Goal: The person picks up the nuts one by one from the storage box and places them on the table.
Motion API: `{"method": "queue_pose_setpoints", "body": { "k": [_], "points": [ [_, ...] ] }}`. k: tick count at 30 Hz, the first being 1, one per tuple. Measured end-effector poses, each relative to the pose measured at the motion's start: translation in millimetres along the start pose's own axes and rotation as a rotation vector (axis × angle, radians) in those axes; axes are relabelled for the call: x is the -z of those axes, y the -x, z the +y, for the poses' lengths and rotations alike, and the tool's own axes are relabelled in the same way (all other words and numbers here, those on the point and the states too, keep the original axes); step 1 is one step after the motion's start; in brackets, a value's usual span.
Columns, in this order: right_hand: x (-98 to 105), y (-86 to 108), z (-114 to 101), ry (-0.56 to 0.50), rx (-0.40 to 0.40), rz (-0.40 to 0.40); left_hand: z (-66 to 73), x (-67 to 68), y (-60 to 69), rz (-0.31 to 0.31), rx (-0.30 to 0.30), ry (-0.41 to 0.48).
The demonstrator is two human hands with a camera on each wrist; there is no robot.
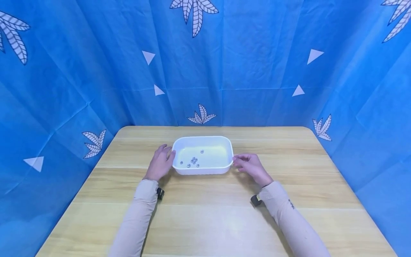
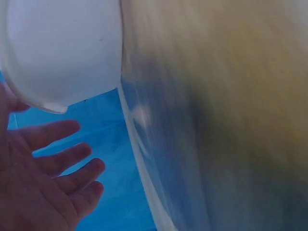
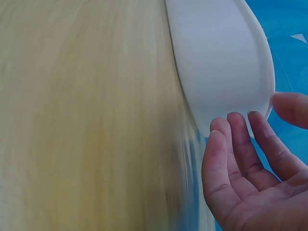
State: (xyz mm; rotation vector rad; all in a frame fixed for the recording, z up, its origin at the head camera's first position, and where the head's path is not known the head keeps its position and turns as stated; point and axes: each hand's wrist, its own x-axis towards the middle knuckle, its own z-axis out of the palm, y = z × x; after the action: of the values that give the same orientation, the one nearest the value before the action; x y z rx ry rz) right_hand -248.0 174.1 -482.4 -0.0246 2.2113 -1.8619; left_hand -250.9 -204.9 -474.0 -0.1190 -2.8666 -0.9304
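Note:
A white rectangular container (image 1: 216,156) with rounded corners stands on the wooden table, several small shiny balls (image 1: 194,161) lying inside, mostly toward its left half. My left hand (image 1: 159,164) is at its left end, thumb against the rim; in the left wrist view the other fingers of this hand (image 2: 55,168) are spread, off the container wall (image 2: 62,48). At the right end is my right hand (image 1: 252,167). The right wrist view shows its thumb at the rim and the loosely bent fingers (image 3: 243,149) close to the outer wall (image 3: 221,62).
The light wooden table (image 1: 205,217) extends around the container and toward the front. Blue curtains (image 1: 263,71) with leaf and triangle prints hang behind and along both sides of it. A dark wrist camera (image 1: 160,193) sits by the left cuff, another (image 1: 255,200) by the right.

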Motion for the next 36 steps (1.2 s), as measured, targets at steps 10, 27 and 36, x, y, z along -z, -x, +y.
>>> {"method": "queue_pose_setpoints", "body": {
  "k": [10,27,36],
  "points": [
    [-0.4,4.1,1.4,0.004,-0.017,0.018,-0.8,0.6,-0.4,-0.066,-0.039,-0.154],
    [1.1,0.7,6.9,0.007,-0.016,0.003,-2.9,-0.3,0.3,-0.119,0.008,-0.202],
    [1.3,-0.9,3.8,0.01,-0.024,0.005,-2.9,0.3,-1.5,-0.091,-0.001,-0.23]
  ]
}}
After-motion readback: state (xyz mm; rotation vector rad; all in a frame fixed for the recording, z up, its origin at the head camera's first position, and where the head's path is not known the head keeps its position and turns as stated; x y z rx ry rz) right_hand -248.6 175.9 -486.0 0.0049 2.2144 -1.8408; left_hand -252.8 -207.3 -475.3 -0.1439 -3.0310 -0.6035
